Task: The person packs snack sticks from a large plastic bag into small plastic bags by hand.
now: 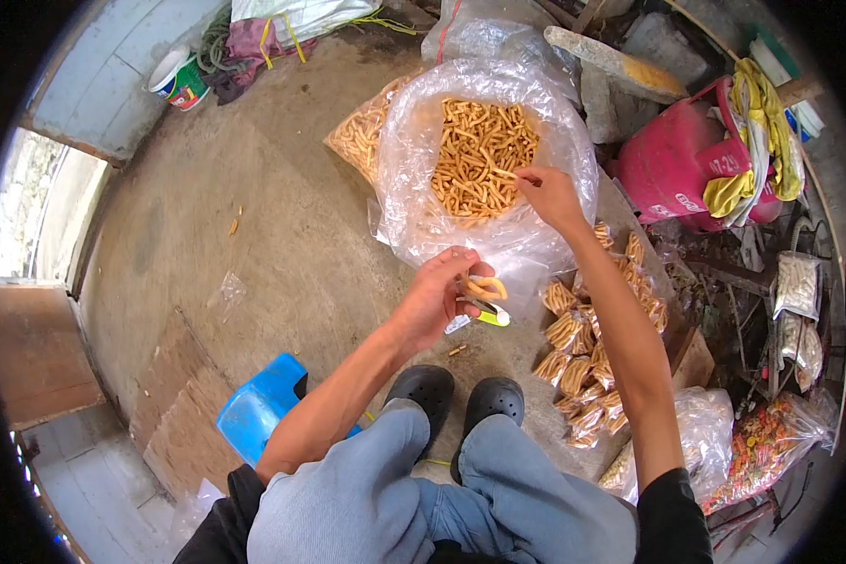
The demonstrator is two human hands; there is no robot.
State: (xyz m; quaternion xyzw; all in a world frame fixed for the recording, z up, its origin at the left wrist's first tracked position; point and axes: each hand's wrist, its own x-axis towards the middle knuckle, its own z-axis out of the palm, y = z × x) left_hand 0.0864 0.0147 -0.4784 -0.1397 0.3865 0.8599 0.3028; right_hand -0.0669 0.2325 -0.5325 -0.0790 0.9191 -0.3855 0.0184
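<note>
My right hand reaches over a large clear plastic bag, its rim rolled open. Its fingertips pinch a pale stick-shaped snack above the heap of golden-brown snack sticks inside. Nearer my body, my left hand is curled around a few curved snack sticks; whether a small bag surrounds them I cannot tell. Just beyond those fingers lies a yellow-green object with a white end, partly hidden. Small filled packets of snack sticks are piled on the floor to the right.
A blue plastic stool stands left of my legs. At the right are a pink barrel draped with yellow cloth, and a bag of colourful snacks. A small tub sits by the far-left wall.
</note>
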